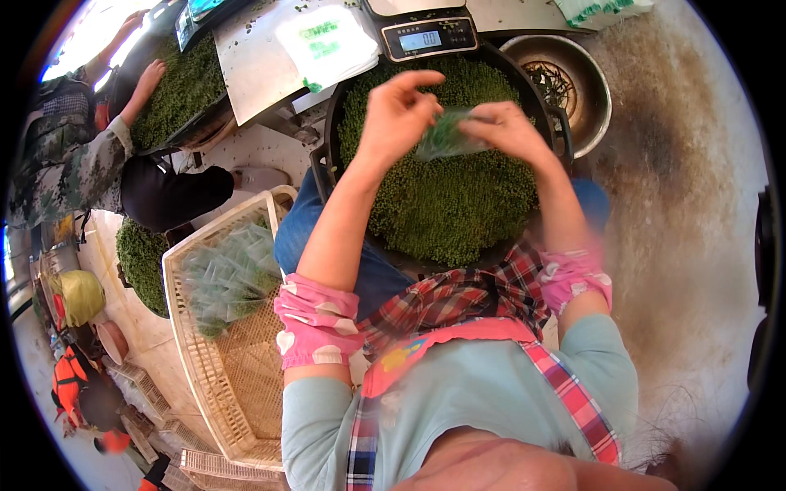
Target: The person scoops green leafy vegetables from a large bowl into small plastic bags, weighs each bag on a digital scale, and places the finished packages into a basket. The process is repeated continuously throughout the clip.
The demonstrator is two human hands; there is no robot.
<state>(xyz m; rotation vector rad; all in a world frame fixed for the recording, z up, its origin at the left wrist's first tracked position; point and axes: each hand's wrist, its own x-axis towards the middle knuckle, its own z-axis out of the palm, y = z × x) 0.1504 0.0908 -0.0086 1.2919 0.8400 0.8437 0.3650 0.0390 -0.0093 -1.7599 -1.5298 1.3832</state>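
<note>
One clear, greenish bag (pixel 450 141) is held over the sprouts (pixel 458 209) in a black tub (pixel 521 75). The right hand (pixel 503 127) pinches its right end; the left hand (pixel 403 113), loosely curled, is at the other end, though blur hides whether it grips. Beyond stands a scale (pixel 430 37); at left, a basket (pixel 254 376) holds clear bags (pixel 229 270).

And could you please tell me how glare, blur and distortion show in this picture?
Head view: glare washes out the upper left and much of the white stack; head view: left hand, right hand and clear bag look slightly blurred; head view: fisheye distortion curves the scene inside a black surround.
</note>
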